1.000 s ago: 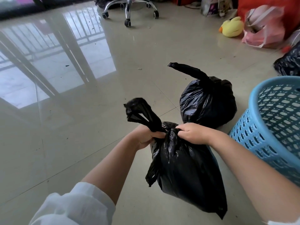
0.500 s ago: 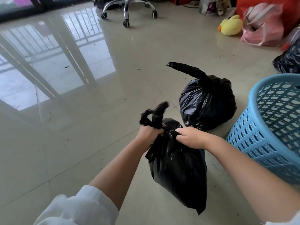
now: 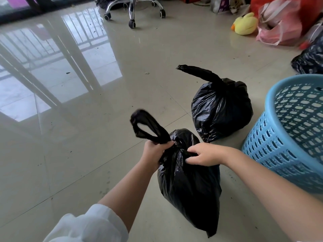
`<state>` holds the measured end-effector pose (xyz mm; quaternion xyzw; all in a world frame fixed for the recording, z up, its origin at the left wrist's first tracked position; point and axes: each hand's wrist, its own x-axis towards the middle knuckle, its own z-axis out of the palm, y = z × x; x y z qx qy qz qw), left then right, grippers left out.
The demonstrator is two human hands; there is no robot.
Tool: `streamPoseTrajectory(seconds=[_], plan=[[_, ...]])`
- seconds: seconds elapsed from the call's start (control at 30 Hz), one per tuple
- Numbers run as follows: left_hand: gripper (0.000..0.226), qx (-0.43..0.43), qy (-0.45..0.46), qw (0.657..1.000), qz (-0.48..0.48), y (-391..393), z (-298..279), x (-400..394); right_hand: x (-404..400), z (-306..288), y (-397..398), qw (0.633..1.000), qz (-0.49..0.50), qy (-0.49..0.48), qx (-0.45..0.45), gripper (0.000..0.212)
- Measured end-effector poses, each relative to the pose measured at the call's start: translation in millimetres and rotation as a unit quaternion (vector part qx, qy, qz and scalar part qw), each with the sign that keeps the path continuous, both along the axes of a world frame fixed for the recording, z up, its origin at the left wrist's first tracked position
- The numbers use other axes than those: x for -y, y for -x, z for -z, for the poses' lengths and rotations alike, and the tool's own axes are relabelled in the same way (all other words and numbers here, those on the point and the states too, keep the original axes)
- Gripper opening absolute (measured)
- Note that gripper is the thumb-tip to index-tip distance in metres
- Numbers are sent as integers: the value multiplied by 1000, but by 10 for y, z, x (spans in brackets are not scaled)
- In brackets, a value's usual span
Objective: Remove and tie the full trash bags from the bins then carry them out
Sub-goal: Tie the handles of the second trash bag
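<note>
Both hands are on the crumpled black plastic trash bag (image 3: 188,180), held up over the glossy beige tiled floor (image 3: 87,154), its pointed bottom corner hanging low near the floor's near edge. The left hand (image 3: 153,152) is a fist wrapped round the bag's twisted neck, and a floppy loop of black plastic (image 3: 146,126) stands up out of that fist. The right hand (image 3: 204,154) has its fingers curled into the gathered folds just below the neck, pinching them.

The knot doesn't look finished: that loop is open and slack. If the left fist eases off before the tail is pulled through, I'd expect the twist to unwind and the mouth to fall open. The thin film is stretched hard at the neck too; a sharp tug could tear it right there.

Watch the weight. The bag hangs from those two holds alone, and a slip would drop it onto the tiles, possibly splitting that bottom corner.

Just beyond sits a second black plastic bag with a twisted tail (image 3: 222,109), on the floor beside the perforated light-blue plastic bin (image 3: 286,137) at the right edge. A wide swing could knock either one.
</note>
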<state>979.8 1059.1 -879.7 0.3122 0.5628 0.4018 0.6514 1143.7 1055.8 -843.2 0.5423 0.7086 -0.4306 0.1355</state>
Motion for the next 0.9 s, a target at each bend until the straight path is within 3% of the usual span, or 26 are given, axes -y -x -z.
streamPoseTrajectory(seconds=[0.07, 0.2, 0.3, 0.43, 0.63, 0.77, 0.9], plan=[[19, 31, 1, 999, 23, 38, 21, 23, -14, -44, -12, 997, 50, 11, -54, 35], [20, 59, 17, 998, 23, 91, 100, 77, -102, -23, 11, 969, 143, -165, -114, 27], [20, 68, 3, 997, 29, 93, 145, 93, -123, 41, 83, 971, 140, -82, -173, 39], [22, 41, -45, 998, 28, 135, 195, 106, -137, 145, 162, 985, 95, -46, -135, 40], [21, -105, -32, 994, 14, 176, 298, 138, -155, 273, 263, 995, 43, -39, -85, 38], [19, -84, -3, 994, 74, 213, 296, 161, -163, 310, 348, 998, -1, -42, -42, 47], [20, -3, 35, 998, 45, 266, 235, 184, -182, 236, 368, 997, -27, -68, -28, 33]])
